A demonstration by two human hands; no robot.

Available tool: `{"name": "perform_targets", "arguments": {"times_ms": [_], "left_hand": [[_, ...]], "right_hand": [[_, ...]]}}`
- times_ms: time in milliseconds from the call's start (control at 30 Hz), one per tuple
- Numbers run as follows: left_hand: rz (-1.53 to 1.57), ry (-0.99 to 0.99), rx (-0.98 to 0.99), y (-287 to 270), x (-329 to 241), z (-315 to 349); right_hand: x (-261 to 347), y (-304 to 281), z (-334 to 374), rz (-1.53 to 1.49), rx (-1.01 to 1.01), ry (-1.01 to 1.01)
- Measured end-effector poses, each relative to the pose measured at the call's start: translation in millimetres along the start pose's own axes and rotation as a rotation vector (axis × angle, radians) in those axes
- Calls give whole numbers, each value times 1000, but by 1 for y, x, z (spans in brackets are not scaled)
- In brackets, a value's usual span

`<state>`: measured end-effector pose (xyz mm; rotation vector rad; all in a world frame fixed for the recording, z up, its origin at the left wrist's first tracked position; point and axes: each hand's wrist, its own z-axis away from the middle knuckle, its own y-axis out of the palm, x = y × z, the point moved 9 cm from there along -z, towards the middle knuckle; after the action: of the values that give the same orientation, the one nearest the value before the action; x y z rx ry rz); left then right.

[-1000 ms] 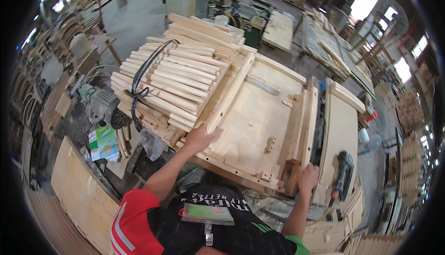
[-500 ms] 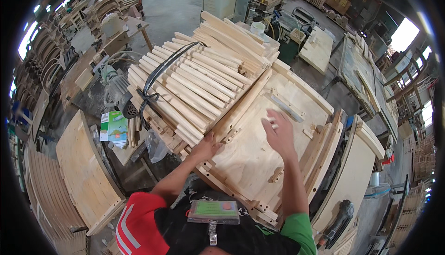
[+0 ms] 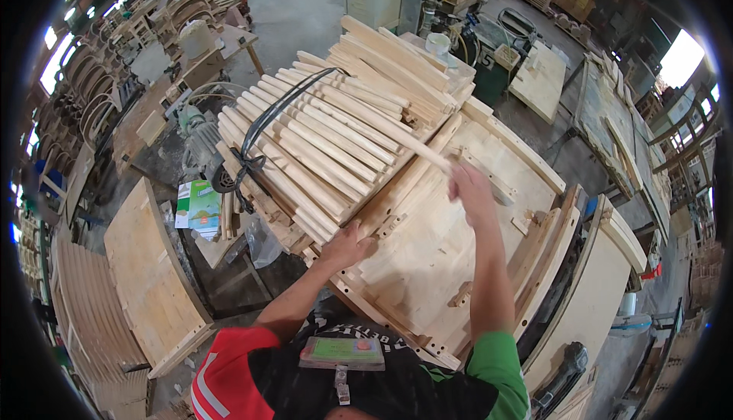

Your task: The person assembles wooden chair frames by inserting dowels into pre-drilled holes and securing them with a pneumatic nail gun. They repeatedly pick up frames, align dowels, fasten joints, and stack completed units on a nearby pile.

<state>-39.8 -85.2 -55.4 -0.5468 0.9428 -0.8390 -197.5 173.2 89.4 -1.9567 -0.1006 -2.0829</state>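
A big pile of pale wooden slats [image 3: 328,137] lies on the left half of a plywood bench, bound by a black strap [image 3: 267,118]. My right hand [image 3: 469,187] is shut on the near end of one long slat [image 3: 382,126] that lies across the top of the pile. My left hand [image 3: 345,246] rests flat on the wooden rail at the pile's near edge, fingers spread, holding nothing. The plywood jig board [image 3: 450,244] with small wooden blocks fills the bench in front of me.
Curved plywood panels [image 3: 149,275] lean at the left, and more stand at the right [image 3: 595,298]. A power tool [image 3: 561,378] lies at the lower right. A green and white box [image 3: 197,205] sits beside the pile. Stacked chair frames [image 3: 92,92] fill the far left.
My right hand left the bench's right edge, crossed over the jig board and closed on a slat on the pile. The left hand stayed on the rail. The view swung left.
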Motion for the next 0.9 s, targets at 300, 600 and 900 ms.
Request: {"name": "perform_targets", "arguments": {"times_ms": [300,600,900], "left_hand": [[-115,38,-208,-10,9,6],[-240,14,-368,-21,15,33],[-235,55,-537,-27,28,55]], "right_hand": [[-64,-63,187,-173,-26,103],[-68,-37,198,773,-186,-263],[-106,1,208,936,-119,-150]]}}
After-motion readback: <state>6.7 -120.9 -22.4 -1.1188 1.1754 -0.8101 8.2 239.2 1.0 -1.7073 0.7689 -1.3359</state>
